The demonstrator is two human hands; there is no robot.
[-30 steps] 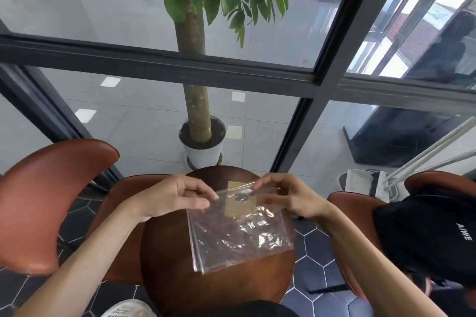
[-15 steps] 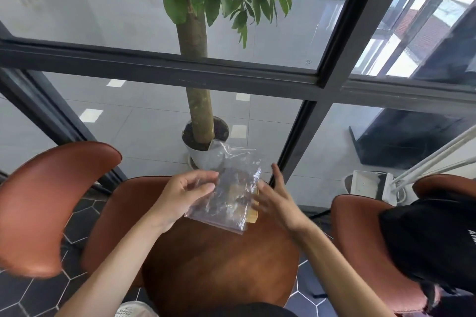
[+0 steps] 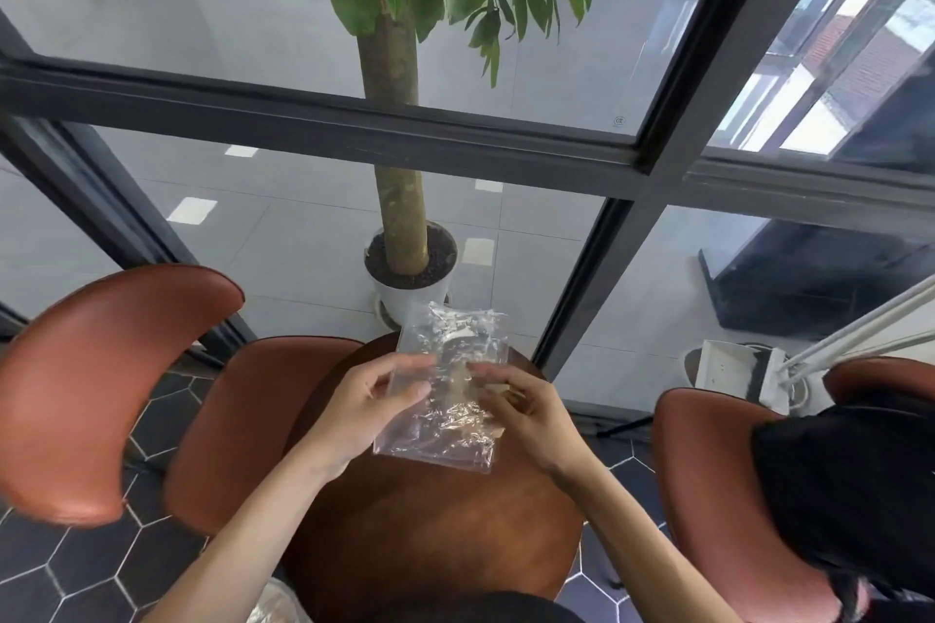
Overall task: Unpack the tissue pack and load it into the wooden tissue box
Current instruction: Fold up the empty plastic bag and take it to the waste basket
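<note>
Clear bag [image 3: 448, 382] held upright above the far part of the round bench [image 3: 430, 531], off its surface. Left hand [image 3: 372, 402] pinching the bag's edge at 9 o'clock, thumb in front. Right hand [image 3: 521, 407] at 3 o'clock, fingers curled on the other edge. Potted tree [image 3: 407, 263] at 12 o'clock beyond the glass. Brown chairs [image 3: 101, 384] at 9 and 3 o'clock.

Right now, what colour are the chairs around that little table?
Reddish-brown, like leather; the left chair shows it best in the head view.
</note>
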